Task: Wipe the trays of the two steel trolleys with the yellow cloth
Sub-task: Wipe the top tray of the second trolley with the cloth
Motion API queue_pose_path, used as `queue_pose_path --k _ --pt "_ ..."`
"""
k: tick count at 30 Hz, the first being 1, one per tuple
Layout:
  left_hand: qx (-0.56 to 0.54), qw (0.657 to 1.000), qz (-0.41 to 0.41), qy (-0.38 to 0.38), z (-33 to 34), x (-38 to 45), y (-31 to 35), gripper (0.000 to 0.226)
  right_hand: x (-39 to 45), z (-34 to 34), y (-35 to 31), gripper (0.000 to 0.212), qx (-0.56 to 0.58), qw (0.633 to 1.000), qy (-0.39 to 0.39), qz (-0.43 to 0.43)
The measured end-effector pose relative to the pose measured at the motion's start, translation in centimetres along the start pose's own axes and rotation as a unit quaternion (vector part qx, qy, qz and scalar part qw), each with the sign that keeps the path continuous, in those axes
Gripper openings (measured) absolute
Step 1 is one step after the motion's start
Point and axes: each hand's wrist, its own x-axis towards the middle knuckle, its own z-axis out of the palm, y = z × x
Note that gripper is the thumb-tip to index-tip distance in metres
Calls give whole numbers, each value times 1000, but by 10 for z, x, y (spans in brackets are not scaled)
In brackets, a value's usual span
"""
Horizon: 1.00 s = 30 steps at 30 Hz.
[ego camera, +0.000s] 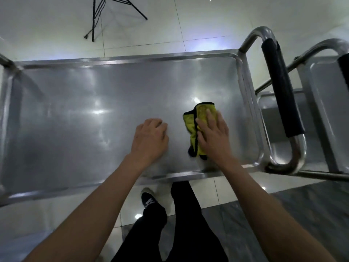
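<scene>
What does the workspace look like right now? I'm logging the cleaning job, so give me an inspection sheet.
Surface: steel tray of the near trolley, shiny, with light glare.
Job's things: yellow cloth lies folded on the tray's right part; second trolley stands to the right.
Clutter: nothing seen on the tray.
Grippers: right hand presses flat on the cloth; left hand rests on the tray, fingers curled, holding nothing.
Cables: a dark cord hangs along the tripod.
Surroundings: tiled floor; black-padded handle at the trolley's right end.
</scene>
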Motion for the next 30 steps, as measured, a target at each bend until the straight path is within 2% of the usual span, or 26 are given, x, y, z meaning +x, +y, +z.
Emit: queue_pose_path --k 3,6,12,17,24,27,30 --pt "-2 1000 1 -9 -1 -38 -12 35 -37 2 -22 59 12 996 -37 83" --pt "-9 1000 -5 -17 -1 -72 -20 36 -56 1 -42 61 22 992 -62 108" --pt "-15 999 -31 -3 1 -117 -24 40 -78 -5 -67 54 80 991 -46 95" --pt "-10 998 -65 8 5 -145 -22 41 -89 -11 -73 54 100 993 -41 49" --pt "-57 993 -87 52 21 -196 15 38 -146 -27 -80 61 173 984 29 -3" --pt "-84 990 -82 78 29 -224 32 35 -178 -30 -73 71 182 983 11 -10" --pt "-84 991 -83 70 42 -248 40 37 -214 -22 -65 78 197 980 1 -26"
